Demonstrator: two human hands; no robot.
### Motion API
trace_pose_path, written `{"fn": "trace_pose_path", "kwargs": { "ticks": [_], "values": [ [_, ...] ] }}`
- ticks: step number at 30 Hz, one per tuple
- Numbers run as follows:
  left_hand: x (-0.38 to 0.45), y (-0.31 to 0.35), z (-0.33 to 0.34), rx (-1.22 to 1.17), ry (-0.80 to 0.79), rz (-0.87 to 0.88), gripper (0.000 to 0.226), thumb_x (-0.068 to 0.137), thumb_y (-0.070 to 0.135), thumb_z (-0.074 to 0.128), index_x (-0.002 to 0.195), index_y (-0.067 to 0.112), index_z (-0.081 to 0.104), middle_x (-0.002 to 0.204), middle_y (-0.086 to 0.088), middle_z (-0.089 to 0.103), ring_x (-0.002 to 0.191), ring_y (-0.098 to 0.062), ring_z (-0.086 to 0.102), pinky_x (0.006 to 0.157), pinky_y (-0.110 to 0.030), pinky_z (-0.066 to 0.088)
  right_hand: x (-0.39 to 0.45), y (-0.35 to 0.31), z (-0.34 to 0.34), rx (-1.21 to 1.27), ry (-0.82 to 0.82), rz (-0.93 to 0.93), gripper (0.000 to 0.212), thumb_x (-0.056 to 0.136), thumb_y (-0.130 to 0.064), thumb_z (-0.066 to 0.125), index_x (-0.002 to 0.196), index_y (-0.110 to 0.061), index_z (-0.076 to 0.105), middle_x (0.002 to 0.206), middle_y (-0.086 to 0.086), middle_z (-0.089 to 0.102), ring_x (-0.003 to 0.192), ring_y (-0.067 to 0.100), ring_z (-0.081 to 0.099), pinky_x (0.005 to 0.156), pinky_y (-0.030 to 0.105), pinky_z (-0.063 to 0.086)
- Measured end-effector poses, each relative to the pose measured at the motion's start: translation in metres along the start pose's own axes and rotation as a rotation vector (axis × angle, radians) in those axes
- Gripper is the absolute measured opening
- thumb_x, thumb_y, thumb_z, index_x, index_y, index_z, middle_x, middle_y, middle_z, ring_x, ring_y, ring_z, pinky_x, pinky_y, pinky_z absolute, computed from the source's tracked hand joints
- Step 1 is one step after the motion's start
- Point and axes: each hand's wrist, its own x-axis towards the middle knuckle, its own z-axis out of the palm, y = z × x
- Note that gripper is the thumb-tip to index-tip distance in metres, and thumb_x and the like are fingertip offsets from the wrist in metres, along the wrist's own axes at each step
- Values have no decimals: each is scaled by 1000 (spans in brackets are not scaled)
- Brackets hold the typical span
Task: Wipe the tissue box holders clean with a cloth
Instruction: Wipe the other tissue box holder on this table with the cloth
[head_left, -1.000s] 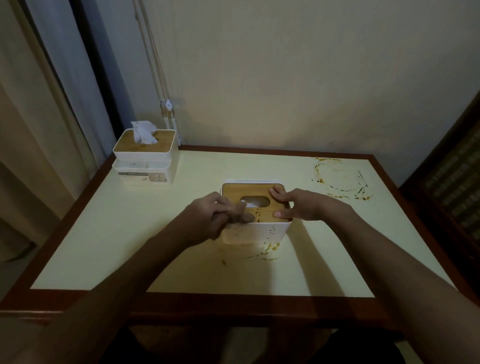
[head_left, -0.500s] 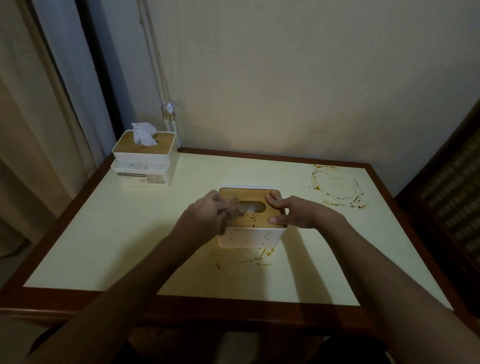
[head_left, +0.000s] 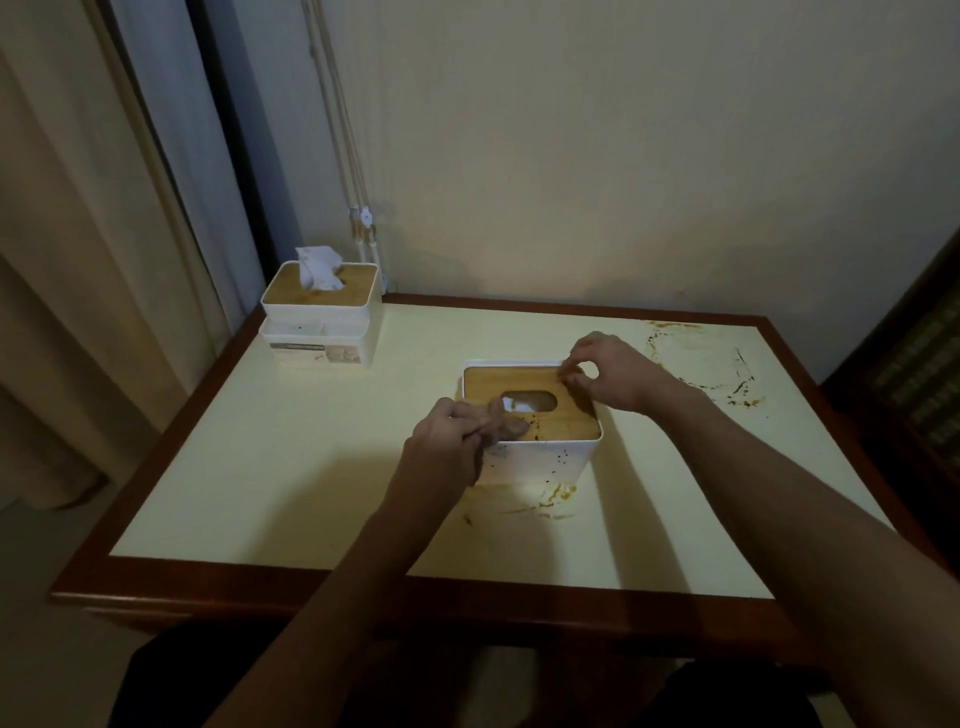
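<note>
Hands work at a white tissue box holder with a wooden lid, standing near the middle of the cream surface. The left hand has its fingers curled round a small brownish cloth, pressing it on the lid's near left corner. The right hand pinches the lid's far right corner between thumb and fingertips. Dark specks dot the holder's front wall, and orange-brown smears lie on the surface just in front of it. A second tissue box holder, with a tissue sticking up, stands at the far left corner. More stains mark the far right.
</note>
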Motion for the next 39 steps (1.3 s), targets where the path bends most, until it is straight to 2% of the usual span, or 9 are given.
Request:
{"fn": "trace_pose_path", "kwargs": {
  "ticks": [6,12,16,19,25,29,33,37,39],
  "values": [
    [1,-8,4,-14,-6,42,24,77,10,56,92,7,75,85,-12,64,77,-24,66,65,-25,51,-8,11,17,174,-2,48,27,95,-21,50,121,-22,56,124,3,57,113,20,52,92,31,40],
    [25,-19,10,66,-56,-253,26,95,16,51,117,14,64,98,-5,54,91,-17,55,70,-21,36,-34,11,16,34,-91,-13,36,100,-27,42,135,-34,47,106,1,47,100,17,50,81,26,36],
    [48,-25,14,91,-42,-226,29,97,28,47,117,16,63,95,-2,51,89,-16,53,70,-23,34,-57,-3,18,48,-282,-2,47,101,-37,37,146,-40,25,130,2,52,116,19,51,91,24,35],
    [71,-31,18,147,-102,-143,31,96,30,49,119,16,64,95,-6,54,84,-17,51,64,-22,36,-62,-14,24,126,-388,70,61,97,-51,38,148,-45,6,131,5,55,105,16,54,91,25,38],
    [106,-46,22,236,-264,-113,26,91,21,58,114,11,65,102,-9,60,94,-26,59,77,-37,49,-44,-26,21,48,-430,109,76,96,-50,42,152,-26,-4,141,12,47,117,25,53,96,29,40],
    [81,-32,5,216,-316,4,25,93,20,56,114,9,65,106,-5,57,92,-16,55,76,-27,44,-42,-29,19,54,-443,120,79,95,-48,45,152,-22,-5,137,11,50,110,23,58,95,30,44],
    [22,-4,-26,42,-432,108,11,93,20,57,101,22,64,93,13,50,67,-2,55,57,-11,41,-38,-30,20,41,-458,122,80,96,-46,45,152,-20,-5,136,10,52,111,23,59,98,33,45],
    [2,7,-38,65,-467,142,27,95,21,54,120,24,64,94,14,44,74,-1,53,59,-5,37,-35,-30,20,69,-476,133,80,96,-46,46,152,-23,-6,123,9,61,100,20,63,96,32,45],
    [16,6,-34,37,-456,144,24,95,21,53,114,26,67,91,14,47,67,1,51,57,-6,39,-34,-29,21,81,-493,135,80,96,-46,46,152,-24,-7,116,9,65,93,18,65,94,32,47]
  ]
}}
